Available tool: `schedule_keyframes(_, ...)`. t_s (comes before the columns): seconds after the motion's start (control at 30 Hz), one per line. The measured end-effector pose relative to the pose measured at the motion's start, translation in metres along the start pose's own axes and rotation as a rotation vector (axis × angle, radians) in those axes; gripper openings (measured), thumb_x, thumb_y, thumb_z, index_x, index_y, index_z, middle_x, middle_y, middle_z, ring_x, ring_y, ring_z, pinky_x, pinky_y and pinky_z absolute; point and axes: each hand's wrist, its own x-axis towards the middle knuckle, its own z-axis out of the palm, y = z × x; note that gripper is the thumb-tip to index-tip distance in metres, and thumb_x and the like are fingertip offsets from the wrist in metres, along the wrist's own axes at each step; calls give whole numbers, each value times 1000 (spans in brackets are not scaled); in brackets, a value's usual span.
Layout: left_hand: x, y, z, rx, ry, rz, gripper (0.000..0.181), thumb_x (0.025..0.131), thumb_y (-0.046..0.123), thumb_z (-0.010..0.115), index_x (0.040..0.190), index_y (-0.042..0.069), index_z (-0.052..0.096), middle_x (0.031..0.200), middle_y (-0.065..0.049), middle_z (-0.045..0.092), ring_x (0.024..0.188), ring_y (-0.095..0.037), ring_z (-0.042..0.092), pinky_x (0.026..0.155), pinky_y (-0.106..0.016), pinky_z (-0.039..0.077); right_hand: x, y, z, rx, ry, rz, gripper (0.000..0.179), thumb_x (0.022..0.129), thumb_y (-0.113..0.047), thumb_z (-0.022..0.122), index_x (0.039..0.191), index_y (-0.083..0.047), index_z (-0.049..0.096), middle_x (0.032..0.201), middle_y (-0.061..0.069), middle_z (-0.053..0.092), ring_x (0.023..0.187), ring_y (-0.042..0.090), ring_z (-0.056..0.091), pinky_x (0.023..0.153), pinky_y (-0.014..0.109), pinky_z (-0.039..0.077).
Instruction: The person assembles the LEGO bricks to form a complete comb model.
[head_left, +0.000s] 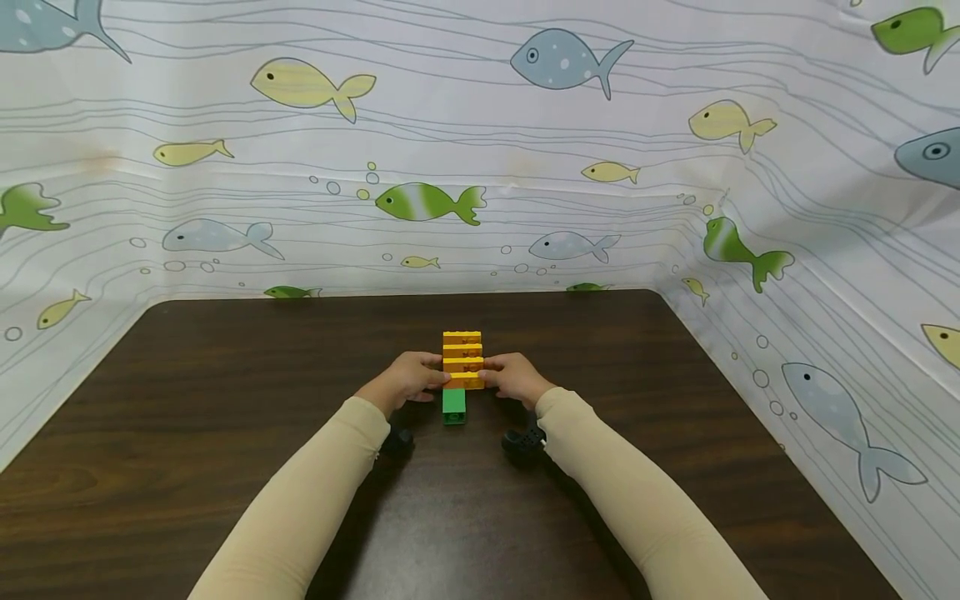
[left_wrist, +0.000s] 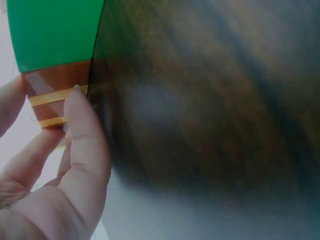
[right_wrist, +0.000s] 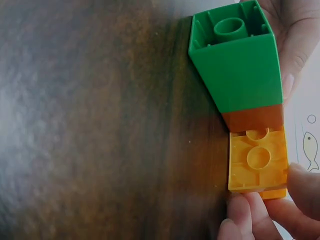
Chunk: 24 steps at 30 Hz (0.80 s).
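Several yellow-orange toy bricks [head_left: 462,352] lie in a stepped row on the table, the layers meeting one another. At the near end a green brick [head_left: 453,406] is joined to them; its hollow underside with a round tube shows in the right wrist view. From the left, my left hand [head_left: 408,379] pinches the yellow bricks just beyond the green one, thumb and fingertips on their sides. My right hand [head_left: 517,379] grips the right end of the same bricks. In the right wrist view, the fingers [right_wrist: 240,212] bend around the overhanging yellow brick [right_wrist: 257,162].
The dark wooden table [head_left: 225,400] spreads out on both sides of the bricks. A white fish-print sheet [head_left: 465,125] stands along its back and right edges. Black wrist devices [head_left: 522,446] sit under the sleeves, close to the tabletop.
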Motion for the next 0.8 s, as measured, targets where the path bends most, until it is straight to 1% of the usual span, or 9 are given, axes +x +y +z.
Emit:
schedule_keyframes(0.13,0,1,1,-4,-2,8,56,98,9,55,148,0,33,141,-23,46,124,-35,52,94,-45,48,0,1,-2,-6,-11,-10,42,98,-17,57,137,-2,53,126,14,60,113,28,59,90,41,51)
schedule_keyframes(0.33,0,1,3,-7,-4,8,57,98,9,56,148,0,32,139,-23,49,124,-35,52,95,-46,47,-3,1,-5,-23,-33,-45,44,96,-12,59,137,0,51,119,14,61,112,29,59,90,42,51)
schedule_keyframes(0.47,-2,-1,1,-1,-12,25,58,98,11,56,149,0,31,141,-23,47,125,-36,51,96,-47,47,-3,3,-5,-21,-35,-58,45,96,-10,59,139,0,49,118,15,62,111,29,60,90,42,51)
schedule_keyframes(0.57,-5,-5,-2,2,-18,52,57,97,12,56,148,1,32,143,-24,44,124,-38,51,96,-48,46,-5,4,-6,-33,-30,-65,48,95,-10,60,141,0,46,119,16,61,110,28,60,90,41,51)
schedule_keyframes(0.63,-8,-8,-6,13,-11,76,56,98,14,56,148,1,33,143,-26,42,124,-39,51,96,-48,46,-6,5,-8,-51,-18,-73,49,95,-11,60,141,-1,46,120,16,61,109,27,61,89,40,52)
schedule_keyframes(0.73,-15,-11,-14,56,21,118,55,98,16,55,147,1,35,141,-27,43,121,-40,52,95,-49,47,-10,7,-13,-83,6,-100,49,95,-14,60,141,-3,46,122,14,60,108,26,60,89,40,51)
schedule_keyframes(0.8,-21,-12,-20,117,59,155,55,99,18,54,147,1,34,139,-27,45,119,-41,53,94,-49,47,-13,9,-19,-119,31,-135,49,96,-17,59,141,-4,46,124,14,60,112,26,58,93,41,49)
